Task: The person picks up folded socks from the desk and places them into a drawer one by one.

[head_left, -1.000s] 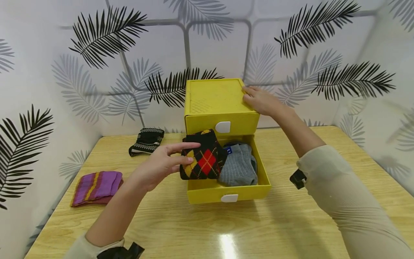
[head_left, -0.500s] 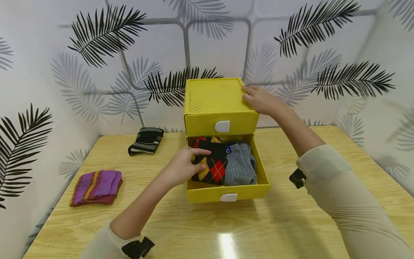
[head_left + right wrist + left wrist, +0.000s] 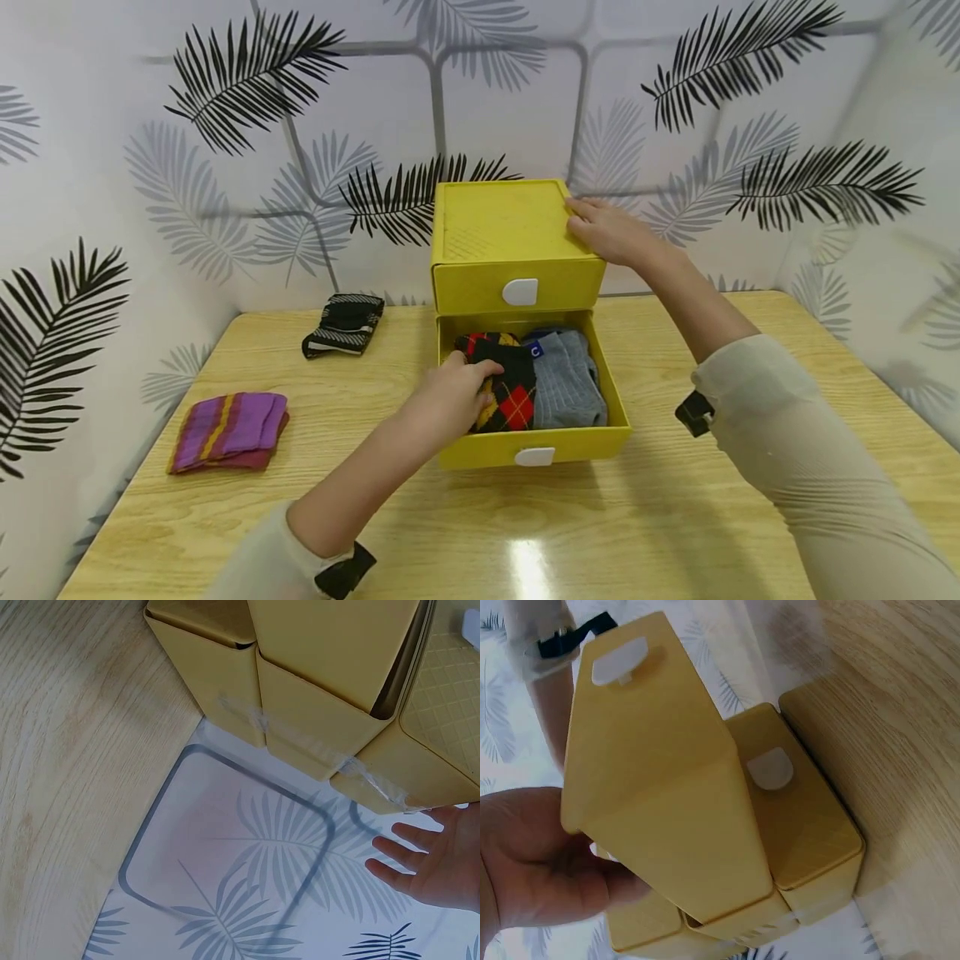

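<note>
Left hand (image 3: pixel 452 400) on folded black-red-yellow argyle sock (image 3: pixel 516 393) inside pulled-out yellow drawer (image 3: pixel 588 447); whether pinching, cannot tell. Right hand (image 3: pixel 611 233), fingers extended, rests against yellow box-shaped cabinet (image 3: pixel 506 221). Snagging fingertips might drag the sock unfolded

Was backed and flanked by pale walls (image 3: pixel 495 117) printed with black and grey fronds (image 3: pixel 247 82); included a light wood-grain tabletop (image 3: pixel 637 533), shining with bright glare (image 3: pixel 528 567) in front.

A purple cloth (image 3: pixel 231 428) and black cloth (image 3: pixel 346 322) lie folded on a wooden table (image 3: pixel 630 525) before a leaf-print wall (image 3: pixel 510 117).
</note>
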### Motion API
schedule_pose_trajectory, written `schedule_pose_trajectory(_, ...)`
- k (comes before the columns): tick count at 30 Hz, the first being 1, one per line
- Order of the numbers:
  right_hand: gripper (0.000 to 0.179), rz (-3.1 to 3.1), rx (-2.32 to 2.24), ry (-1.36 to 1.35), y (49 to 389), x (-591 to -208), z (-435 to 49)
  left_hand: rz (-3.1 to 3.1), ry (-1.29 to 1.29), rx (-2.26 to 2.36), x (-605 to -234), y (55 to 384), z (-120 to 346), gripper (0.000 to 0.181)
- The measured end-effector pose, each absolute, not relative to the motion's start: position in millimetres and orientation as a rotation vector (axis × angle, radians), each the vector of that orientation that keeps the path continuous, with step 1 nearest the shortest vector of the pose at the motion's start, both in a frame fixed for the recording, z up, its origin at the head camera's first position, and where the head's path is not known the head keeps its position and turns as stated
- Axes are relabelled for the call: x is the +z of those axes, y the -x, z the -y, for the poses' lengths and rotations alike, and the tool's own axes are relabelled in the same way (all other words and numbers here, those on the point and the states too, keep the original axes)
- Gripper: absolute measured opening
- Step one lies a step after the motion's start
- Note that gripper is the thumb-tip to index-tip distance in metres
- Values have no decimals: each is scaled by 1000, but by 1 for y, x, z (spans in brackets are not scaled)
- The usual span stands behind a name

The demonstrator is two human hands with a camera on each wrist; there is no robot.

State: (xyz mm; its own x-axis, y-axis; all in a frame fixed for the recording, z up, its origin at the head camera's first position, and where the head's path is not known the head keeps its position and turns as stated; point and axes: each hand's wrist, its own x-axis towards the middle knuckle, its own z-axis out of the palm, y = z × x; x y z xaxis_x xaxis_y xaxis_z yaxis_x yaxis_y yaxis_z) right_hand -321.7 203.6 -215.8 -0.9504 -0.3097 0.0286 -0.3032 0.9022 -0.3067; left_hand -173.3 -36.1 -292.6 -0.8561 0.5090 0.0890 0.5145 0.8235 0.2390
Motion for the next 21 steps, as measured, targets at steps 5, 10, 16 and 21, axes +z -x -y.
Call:
schedule_pose_trajectory(5, 58, -3042, -486, 487, 322, -216, -205, 2784, 805, 86, -292, 164, 32, 29)
schedule_pose_trajectory(10, 58, -3038, -486, 484, 322, -216, -205, 2774, 715, 233, -291, 164, 31, 28)
schedule_pose_trajectory(16, 57, -3044, -493, 480, 322, -216, -206, 2775, 680, 253, -289, 165, 38, 29)
schedule_pose_trajectory(21, 57, -3042, -498, 476, 322, -216, -205, 2744, 823, -368, -287, 152, 41, 28)
